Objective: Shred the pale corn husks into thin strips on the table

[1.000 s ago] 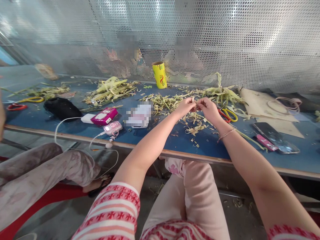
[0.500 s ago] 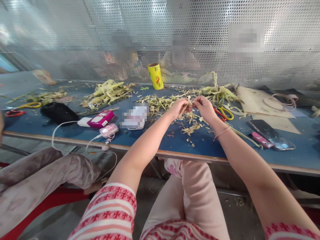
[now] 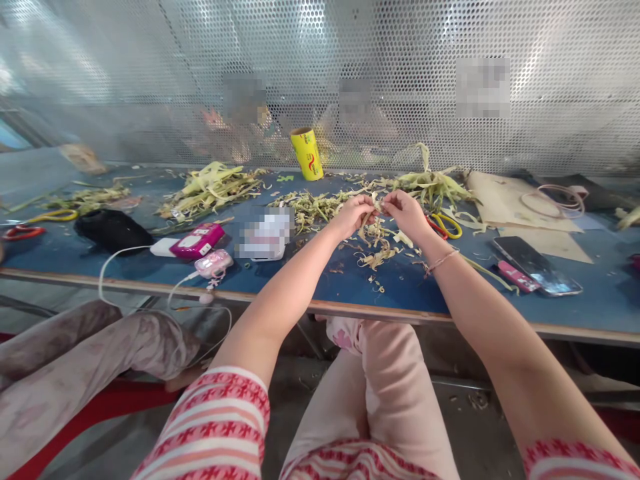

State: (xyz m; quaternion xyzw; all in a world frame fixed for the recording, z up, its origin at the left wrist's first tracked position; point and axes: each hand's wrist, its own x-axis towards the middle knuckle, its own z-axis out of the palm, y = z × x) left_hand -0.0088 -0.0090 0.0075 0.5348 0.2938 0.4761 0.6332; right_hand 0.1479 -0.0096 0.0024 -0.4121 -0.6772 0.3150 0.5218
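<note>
Two hands, one small pale strip (image 3: 375,199), held up between them over the bench (image 3: 330,287). Left hand (image 3: 354,215): thumb and fingers pinched on the strip. Right hand (image 3: 403,208): fingertips bunched right beside it; contact likely, but whether they grip it, cannot tell.

Strip looks like dry plant husk. Handling, judged by eye: next to no weight, thin, soft to bend, probably papery and a bit springy, going by the curled scraps (image 3: 379,259) on the near side. Slipping unlikely; small size is the bigger nuisance. Fragile-ish: would probably split along its length under a hard tug. Best hold: light fingertip pinch, one hand per end, close in so no free tail flops.

Loose pile (image 3: 320,207) lies just beyond the left hand, tangled, likely best picked piece by piece. Leafy bundle (image 3: 435,184) sits behind the right hand, longer, floppier; take as a bunch. Scissors (image 3: 453,225) rest beside the right wrist, blades mostly hidden.
</note>
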